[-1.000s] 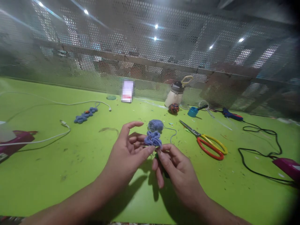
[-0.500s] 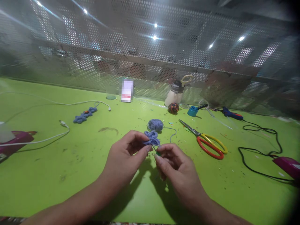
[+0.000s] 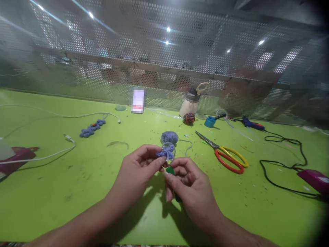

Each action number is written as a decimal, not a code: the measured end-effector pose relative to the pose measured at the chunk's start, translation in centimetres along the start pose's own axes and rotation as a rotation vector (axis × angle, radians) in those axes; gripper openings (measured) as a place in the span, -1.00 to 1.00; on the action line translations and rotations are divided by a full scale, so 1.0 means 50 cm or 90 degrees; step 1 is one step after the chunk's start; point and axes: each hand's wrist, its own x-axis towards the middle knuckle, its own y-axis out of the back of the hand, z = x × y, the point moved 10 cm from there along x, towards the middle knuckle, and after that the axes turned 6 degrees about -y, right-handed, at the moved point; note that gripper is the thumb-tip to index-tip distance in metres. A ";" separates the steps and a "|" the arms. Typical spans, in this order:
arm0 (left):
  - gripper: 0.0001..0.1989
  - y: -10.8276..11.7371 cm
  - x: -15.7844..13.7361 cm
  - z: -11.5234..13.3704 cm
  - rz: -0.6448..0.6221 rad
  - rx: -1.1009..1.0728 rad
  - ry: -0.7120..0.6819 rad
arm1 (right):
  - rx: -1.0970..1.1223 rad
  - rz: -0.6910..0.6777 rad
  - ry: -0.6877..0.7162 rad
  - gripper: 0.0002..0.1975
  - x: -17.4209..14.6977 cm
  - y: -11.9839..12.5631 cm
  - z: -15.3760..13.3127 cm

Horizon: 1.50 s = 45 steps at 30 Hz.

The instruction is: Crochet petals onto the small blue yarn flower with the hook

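Note:
In the head view, my left hand [image 3: 142,168] pinches a small purple crochet piece [image 3: 168,152] between thumb and fingers. My right hand [image 3: 191,187] is closed around a crochet hook [image 3: 170,170] with a green handle. The hook's tip is at the near edge of the crochet piece, partly hidden by my fingertips. A loop of purple yarn stands up over the piece. Just beyond lies a ball of purple yarn [image 3: 169,137], its strand curling off to the right on the table.
Scissors [image 3: 230,159] with red and yellow handles lie to the right. A finished purple crochet strip [image 3: 92,128] and white cables [image 3: 69,138] are at the left. Behind stand a bottle [image 3: 189,103], a dark yarn ball [image 3: 189,118], a blue tape roll [image 3: 210,121] and a glue gun [image 3: 253,124].
The green handle has turned more upright and shows more between my hands. A larger yarn loop now stands over the crochet piece. My left hand keeps its pinch.

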 end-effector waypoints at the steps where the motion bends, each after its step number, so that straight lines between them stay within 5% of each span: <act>1: -0.82 0.000 0.001 -0.002 -0.001 -0.002 0.006 | 0.006 -0.003 -0.001 -0.70 0.001 -0.001 0.000; 9: -0.91 -0.003 -0.003 0.004 0.004 -0.005 0.006 | -0.050 -0.027 -0.009 -0.77 0.008 -0.008 0.000; 11: -0.91 0.002 -0.002 0.003 0.015 0.001 0.006 | -0.179 0.004 0.093 -0.85 0.001 0.001 -0.028; 15: -0.90 0.002 0.001 0.004 0.009 0.011 -0.008 | -0.455 0.122 0.432 -0.81 -0.051 0.002 -0.124; 18: -0.90 -0.004 0.002 0.003 -0.005 0.007 -0.013 | -0.567 0.086 0.538 -0.77 -0.061 -0.025 -0.149; 30: -0.93 -0.029 -0.004 0.012 -0.073 0.053 -0.020 | -0.661 -0.100 0.500 -0.81 -0.003 -0.068 -0.218; 34: -0.91 -0.031 -0.005 0.009 -0.085 0.073 -0.014 | -0.630 -0.211 0.336 -0.85 0.075 -0.086 -0.205; 40: -0.93 -0.028 -0.005 0.001 -0.072 0.022 0.006 | -0.571 -0.115 0.214 -0.84 0.109 -0.025 -0.180; 45: -0.93 -0.025 -0.005 0.008 -0.066 0.011 -0.010 | -0.615 0.104 0.442 -0.84 -0.004 -0.004 -0.203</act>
